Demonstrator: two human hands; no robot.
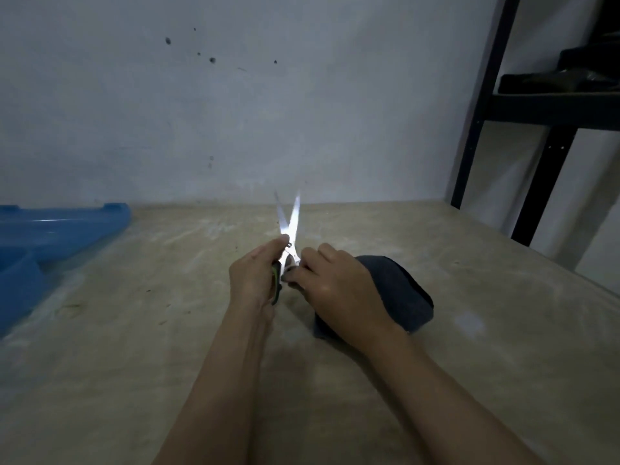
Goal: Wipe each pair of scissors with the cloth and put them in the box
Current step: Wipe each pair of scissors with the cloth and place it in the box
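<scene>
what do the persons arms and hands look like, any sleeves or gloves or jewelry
Both forearms are bare up to the frame's bottom edge: no sleeves show. The left hand and right hand wear no gloves, and no rings, watch or bracelets can be seen. The picture is dim and a little blurred, so fine marks cannot be told.

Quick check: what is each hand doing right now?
Left hand: grips the handle of the scissors, blades apart and pointing up.
Right hand: fingers curled at the other handle, over the cloth.
</scene>
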